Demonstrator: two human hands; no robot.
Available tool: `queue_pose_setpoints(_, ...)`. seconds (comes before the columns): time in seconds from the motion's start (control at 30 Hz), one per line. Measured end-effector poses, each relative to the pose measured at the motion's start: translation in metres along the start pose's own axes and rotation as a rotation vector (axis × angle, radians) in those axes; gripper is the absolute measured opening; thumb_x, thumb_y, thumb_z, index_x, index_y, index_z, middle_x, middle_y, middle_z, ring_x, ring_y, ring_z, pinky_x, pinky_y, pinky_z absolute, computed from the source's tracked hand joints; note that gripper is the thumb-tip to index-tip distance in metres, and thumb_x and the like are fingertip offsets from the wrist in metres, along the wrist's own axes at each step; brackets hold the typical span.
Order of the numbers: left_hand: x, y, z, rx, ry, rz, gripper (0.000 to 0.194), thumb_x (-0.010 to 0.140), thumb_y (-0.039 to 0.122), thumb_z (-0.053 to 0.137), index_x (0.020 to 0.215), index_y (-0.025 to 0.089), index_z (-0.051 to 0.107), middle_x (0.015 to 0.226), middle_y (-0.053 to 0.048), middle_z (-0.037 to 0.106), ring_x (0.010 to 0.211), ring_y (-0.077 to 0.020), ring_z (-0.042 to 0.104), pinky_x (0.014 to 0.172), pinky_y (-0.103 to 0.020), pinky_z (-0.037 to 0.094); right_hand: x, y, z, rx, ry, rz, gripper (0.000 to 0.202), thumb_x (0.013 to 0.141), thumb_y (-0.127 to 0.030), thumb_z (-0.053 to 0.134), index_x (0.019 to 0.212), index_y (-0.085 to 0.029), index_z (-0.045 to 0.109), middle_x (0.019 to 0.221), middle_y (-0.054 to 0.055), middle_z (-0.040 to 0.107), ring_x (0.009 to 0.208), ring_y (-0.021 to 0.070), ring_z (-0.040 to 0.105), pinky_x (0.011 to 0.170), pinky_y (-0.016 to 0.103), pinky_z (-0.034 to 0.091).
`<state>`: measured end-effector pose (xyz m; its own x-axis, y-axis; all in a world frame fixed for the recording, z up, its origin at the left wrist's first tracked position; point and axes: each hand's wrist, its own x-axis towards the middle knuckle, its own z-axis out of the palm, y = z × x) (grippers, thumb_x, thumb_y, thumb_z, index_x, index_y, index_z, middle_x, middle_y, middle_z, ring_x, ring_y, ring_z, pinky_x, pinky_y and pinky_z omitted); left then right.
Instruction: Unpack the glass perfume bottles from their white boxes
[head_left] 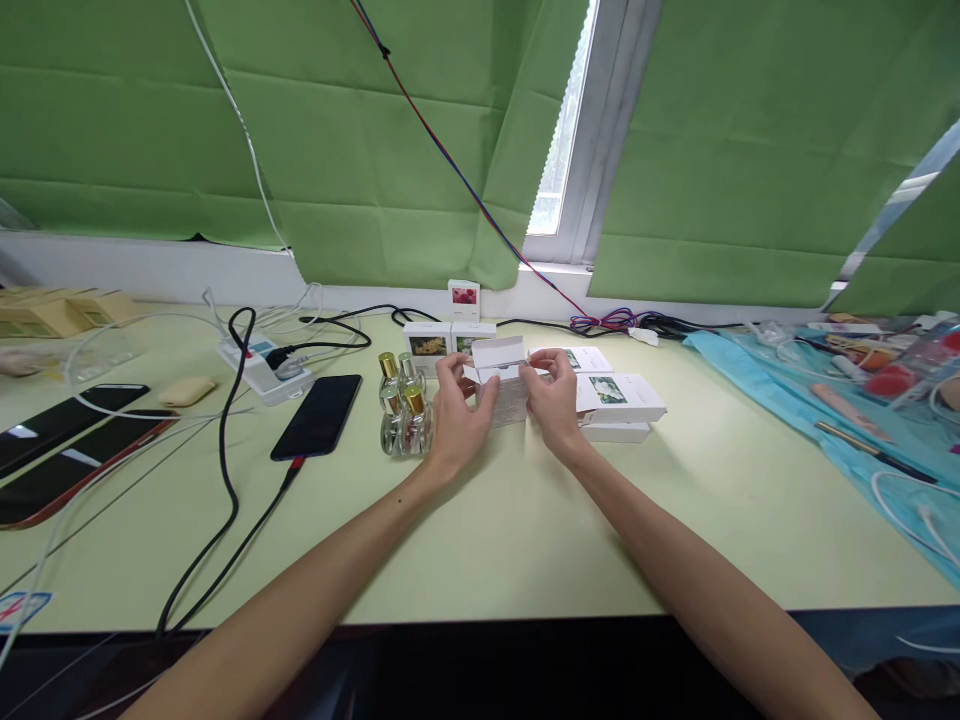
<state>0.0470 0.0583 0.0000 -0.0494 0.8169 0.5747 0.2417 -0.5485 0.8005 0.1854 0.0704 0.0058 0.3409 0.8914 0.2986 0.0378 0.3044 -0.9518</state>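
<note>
While ample bare table [720, 510] is offered across the lower frame, the white box stack [630, 398] at centre right should not be brushed. By the left hand [461, 415] and right hand [553, 405], the open box [510, 407] is pinched at its upper sides, mid-frame; light pressure is advised, lest the card be creased. The glass bottles [417, 432], just left, are best not nudged, and the raised flap [498, 352] is best held back.

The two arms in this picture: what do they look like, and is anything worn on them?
They are a person's bare arms. No sleeve shows on the left forearm or right forearm, nor any watch. The left hand and right hand are ungloved. A small dark mark dots the left forearm.
</note>
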Motion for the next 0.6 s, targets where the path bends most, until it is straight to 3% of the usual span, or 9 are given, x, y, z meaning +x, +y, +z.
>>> queue_pose_setpoints(0.27,-0.0006,0.0038,-0.0016,0.026,-0.007,-0.025,0.035,0.094,0.042,0.063,0.115,0.026,0.039,0.107,-0.004,0.066,0.075,-0.0131,0.066,0.071,-0.029,0.054,0.0000,-0.0005,-0.0002,-0.001,-0.002,0.001,0.022,0.082,-0.038,0.067,0.094,-0.025,0.054,0.103,0.001,0.063,0.053,0.0077,0.044,0.052,0.026,0.038)
queue_pose_setpoints(0.6,0.0008,0.0029,-0.0022,0.069,0.011,0.002,0.033,0.094,0.042,0.063,0.115,0.025,0.044,0.105,-0.004,0.063,0.085,-0.0148,0.067,0.076,-0.030,0.056,-0.0012,-0.0019,-0.0002,0.006,-0.009,0.007,0.023,0.082,-0.039,0.067,0.095,-0.025,0.054,0.103,0.001,0.062,0.053,0.0078,0.045,0.052,0.027,0.038)
